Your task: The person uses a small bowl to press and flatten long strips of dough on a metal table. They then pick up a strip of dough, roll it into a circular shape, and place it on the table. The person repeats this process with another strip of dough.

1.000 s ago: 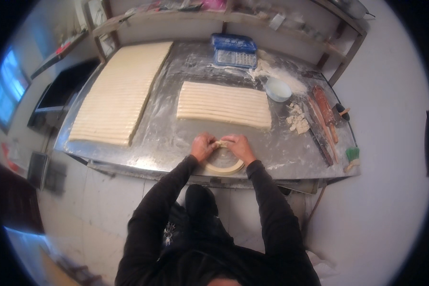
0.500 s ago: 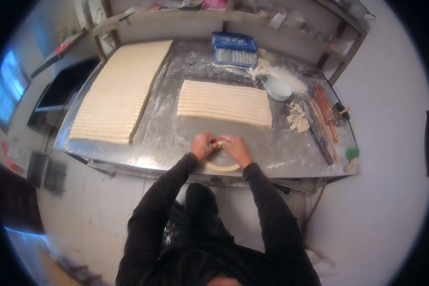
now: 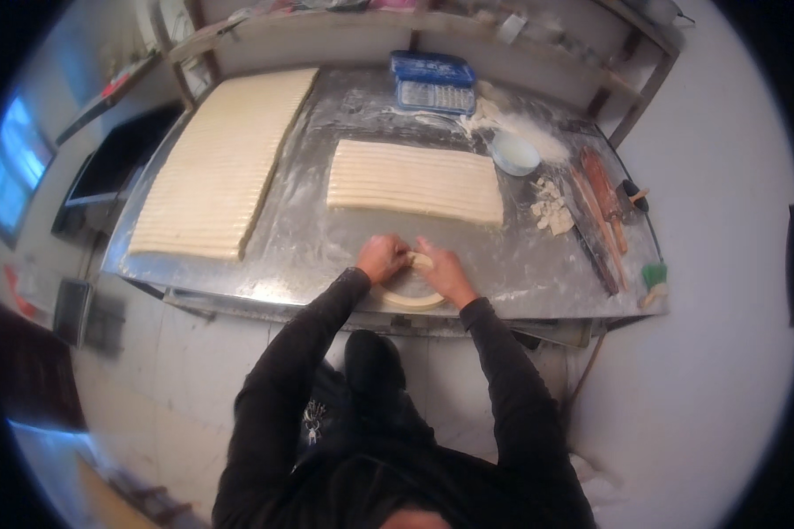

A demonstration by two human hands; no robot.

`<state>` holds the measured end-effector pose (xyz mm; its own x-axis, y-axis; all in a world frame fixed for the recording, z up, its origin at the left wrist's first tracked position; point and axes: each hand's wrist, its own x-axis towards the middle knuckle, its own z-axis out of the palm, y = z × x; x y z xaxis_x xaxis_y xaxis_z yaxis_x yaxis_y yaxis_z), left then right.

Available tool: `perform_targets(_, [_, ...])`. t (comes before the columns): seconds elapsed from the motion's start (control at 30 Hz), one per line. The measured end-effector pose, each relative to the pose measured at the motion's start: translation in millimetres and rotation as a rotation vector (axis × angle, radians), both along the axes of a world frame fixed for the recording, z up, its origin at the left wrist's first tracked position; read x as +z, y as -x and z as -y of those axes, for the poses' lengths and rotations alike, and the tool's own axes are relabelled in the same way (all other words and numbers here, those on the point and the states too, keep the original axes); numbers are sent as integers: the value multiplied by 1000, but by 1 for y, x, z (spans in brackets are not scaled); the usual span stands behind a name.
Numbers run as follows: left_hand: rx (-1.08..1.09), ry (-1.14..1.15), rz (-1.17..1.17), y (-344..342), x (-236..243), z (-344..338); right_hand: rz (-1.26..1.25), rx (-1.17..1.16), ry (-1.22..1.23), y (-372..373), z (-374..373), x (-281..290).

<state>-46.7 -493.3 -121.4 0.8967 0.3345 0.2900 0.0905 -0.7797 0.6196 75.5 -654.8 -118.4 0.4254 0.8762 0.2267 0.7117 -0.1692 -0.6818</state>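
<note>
At the front of the floury steel table (image 3: pixel 291 229), my left hand (image 3: pixel 381 258) and my right hand (image 3: pixel 444 272) pinch a dough ring (image 3: pixel 412 301) at its far side, fingers close together. The ring's near part rests on the steel below them. Just beyond my hands lies a sheet of dough (image 3: pixel 413 183) scored in long parallel strips. A larger scored dough sheet (image 3: pixel 216 167) covers the left of the table.
At the back are a blue case (image 3: pixel 432 84), a pale bowl (image 3: pixel 513 152) and loose flour. Dough scraps (image 3: pixel 551 210), a rolling pin (image 3: pixel 602 189), long thin tools and a green brush (image 3: pixel 653 280) lie at the right. A wooden shelf (image 3: pixel 520 46) runs behind.
Both hands stay on the ring's far side. They have moved slightly up in the picture, and the right hand's fingers have shifted, showing more of the joined dough between them.
</note>
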Motion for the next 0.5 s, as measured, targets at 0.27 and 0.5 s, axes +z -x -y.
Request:
perform_targets(0.27, [1, 195, -162, -9, 7, -10, 312, -17, -56, 27, -7, 3])
perform_targets(0.5, [-14, 324, -223, -10, 13, -14, 294, -57, -52, 19, -14, -14])
